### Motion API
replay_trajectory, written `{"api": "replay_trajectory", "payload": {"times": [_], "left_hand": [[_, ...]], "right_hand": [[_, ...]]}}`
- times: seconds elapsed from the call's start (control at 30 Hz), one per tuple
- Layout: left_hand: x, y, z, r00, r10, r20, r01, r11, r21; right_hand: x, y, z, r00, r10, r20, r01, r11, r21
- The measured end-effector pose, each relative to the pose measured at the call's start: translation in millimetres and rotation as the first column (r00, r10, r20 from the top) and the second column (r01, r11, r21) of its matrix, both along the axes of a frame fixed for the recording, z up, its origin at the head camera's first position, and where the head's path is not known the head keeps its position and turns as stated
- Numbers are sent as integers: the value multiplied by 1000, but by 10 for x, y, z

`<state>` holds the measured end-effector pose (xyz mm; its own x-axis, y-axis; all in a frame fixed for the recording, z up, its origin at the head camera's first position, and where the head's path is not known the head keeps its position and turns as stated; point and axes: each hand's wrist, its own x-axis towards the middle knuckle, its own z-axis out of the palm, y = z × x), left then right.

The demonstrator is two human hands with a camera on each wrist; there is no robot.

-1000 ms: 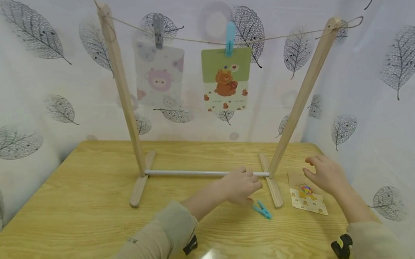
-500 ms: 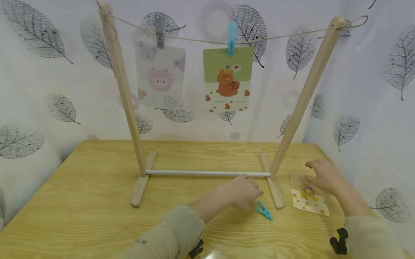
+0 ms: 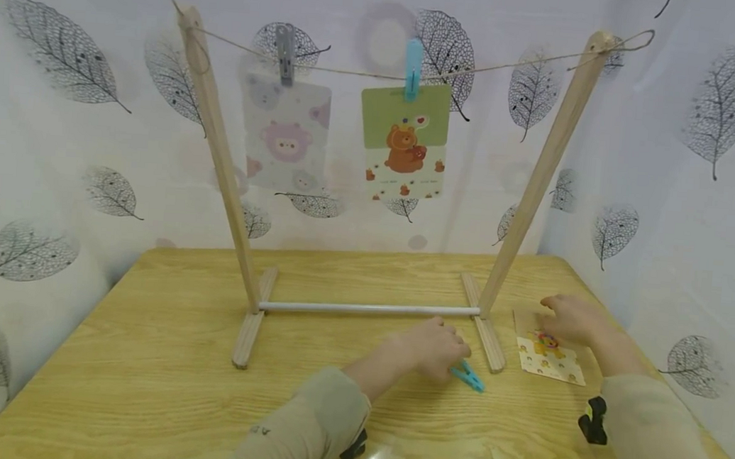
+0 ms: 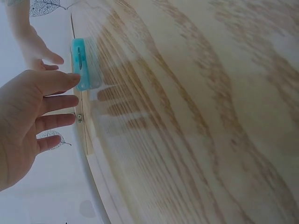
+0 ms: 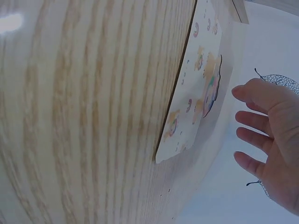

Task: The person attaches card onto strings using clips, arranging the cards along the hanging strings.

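Note:
My left hand (image 3: 437, 349) is low over the table beside a light blue clothespin (image 3: 469, 377). In the left wrist view, the thumb tip overlaps the near end of that clothespin (image 4: 80, 63), with the other fingers spread below it. My right hand (image 3: 571, 320) hovers over a card with a lion picture (image 3: 550, 357) that lies flat at the right. The right wrist view has its fingers apart, loosely bent, with nothing between them, beyond the card (image 5: 189, 93). The hand covers part of the card's upper right in the head view.
A wooden stand (image 3: 544, 178) with a white crossbar (image 3: 368, 308) carries a string. From it hang a pale card (image 3: 284, 138) on a grey clothespin (image 3: 286, 53) and a green bear card (image 3: 404, 140) on a blue one (image 3: 413, 69). A leaf-patterned curtain (image 3: 111, 147) surrounds the table.
My left hand has moved slightly right and down, closer to the blue clothespin. The right hand has lowered over the lion card.

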<state>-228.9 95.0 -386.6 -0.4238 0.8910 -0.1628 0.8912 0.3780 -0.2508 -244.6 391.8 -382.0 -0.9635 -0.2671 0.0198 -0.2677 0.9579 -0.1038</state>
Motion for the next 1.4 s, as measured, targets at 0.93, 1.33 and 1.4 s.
{"api": "replay_trajectory", "payload": {"times": [0.93, 1.33, 1.4], "left_hand": [[103, 106, -94, 997, 36, -61, -39, 998, -48], [123, 102, -62, 998, 34, -52, -37, 998, -55], [126, 106, -66, 998, 28, -50, -30, 998, -53]], "right_hand": [[-24, 76, -126, 989, -46, 138, 41, 998, 39], [-40, 87, -102, 986, -58, 155, 56, 998, 14], [-34, 101, -102, 982, -74, 172, 73, 997, 11]]}}
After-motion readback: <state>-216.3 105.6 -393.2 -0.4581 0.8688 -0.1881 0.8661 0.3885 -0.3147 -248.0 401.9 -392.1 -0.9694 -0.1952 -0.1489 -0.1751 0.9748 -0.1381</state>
